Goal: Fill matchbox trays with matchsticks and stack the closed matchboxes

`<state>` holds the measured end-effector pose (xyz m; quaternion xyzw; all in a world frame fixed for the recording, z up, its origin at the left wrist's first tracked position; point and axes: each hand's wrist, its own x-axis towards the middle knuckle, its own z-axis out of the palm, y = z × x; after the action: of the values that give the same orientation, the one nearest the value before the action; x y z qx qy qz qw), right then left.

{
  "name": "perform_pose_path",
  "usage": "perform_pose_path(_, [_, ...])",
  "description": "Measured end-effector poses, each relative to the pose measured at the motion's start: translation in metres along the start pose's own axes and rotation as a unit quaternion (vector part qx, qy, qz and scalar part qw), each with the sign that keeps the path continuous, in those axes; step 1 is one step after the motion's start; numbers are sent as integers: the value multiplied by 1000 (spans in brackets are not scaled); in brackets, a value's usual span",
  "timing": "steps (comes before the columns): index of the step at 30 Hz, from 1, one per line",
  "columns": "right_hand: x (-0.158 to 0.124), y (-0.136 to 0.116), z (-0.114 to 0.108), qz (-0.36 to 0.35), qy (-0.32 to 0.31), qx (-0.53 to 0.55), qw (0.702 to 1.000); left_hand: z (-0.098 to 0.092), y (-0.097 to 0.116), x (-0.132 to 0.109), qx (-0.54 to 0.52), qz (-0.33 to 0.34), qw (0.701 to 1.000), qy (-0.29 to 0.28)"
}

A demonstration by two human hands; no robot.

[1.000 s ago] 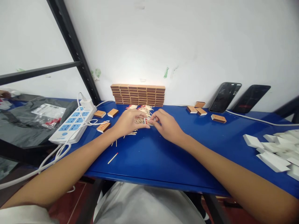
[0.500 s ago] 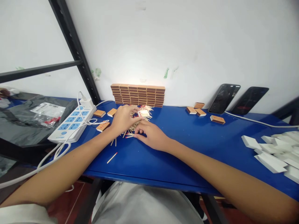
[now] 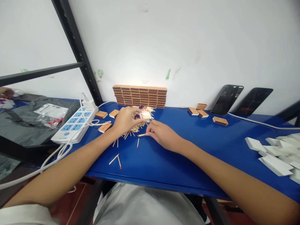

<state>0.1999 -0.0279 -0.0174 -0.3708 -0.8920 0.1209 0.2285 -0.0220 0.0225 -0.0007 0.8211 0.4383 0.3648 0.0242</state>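
Observation:
My left hand (image 3: 126,120) curls over the match pile, with thumb and forefinger closed around a small white matchbox tray (image 3: 145,115). Glare on the tray blurs what lies in it. To its right, my right hand (image 3: 162,135) pinches matches (image 3: 142,135) between thumb and fingertips, red heads pointing left; their exact number is unclear. The heap of loose matches (image 3: 138,127) spreads under and around the left hand, which hides part of it. Closer to the front edge, a few stray matches (image 3: 114,159) lie on the blue tabletop.
A wall of stacked matchboxes (image 3: 140,96) stands behind the heap. Loose matchboxes (image 3: 101,114) lie left; others (image 3: 220,121) lie right, near two phones (image 3: 227,100). White trays (image 3: 276,164) are piled far right. A power strip (image 3: 75,125) with cables sits left.
My right hand has drawn back to the right, away from the heap, with matches in its pinch. More stray matches lie on the table in front. My left hand stays at the tray.

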Motion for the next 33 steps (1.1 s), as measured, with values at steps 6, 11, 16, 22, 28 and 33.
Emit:
perform_pose_path(6, [3,17,-22,22,94,-47,994,0,-1,1,-5,5,1000,-17])
perform_pose_path(11, [6,26,-26,51,131,-77,987,1,4,0,-60,63,996,-29])
perform_pose_path(16, [5,26,-22,48,126,-103,986,2,10,-2,-103,58,992,-35])
perform_pose_path(22, [3,23,-22,30,145,-99,984,-1,11,-2,-106,51,992,-38])
perform_pose_path(28, [0,6,-9,-69,90,-1,994,-5,4,1,-37,-8,999,23])
perform_pose_path(33, [1,-12,7,-106,-36,48,993,-3,4,1,-16,-17,1000,19])
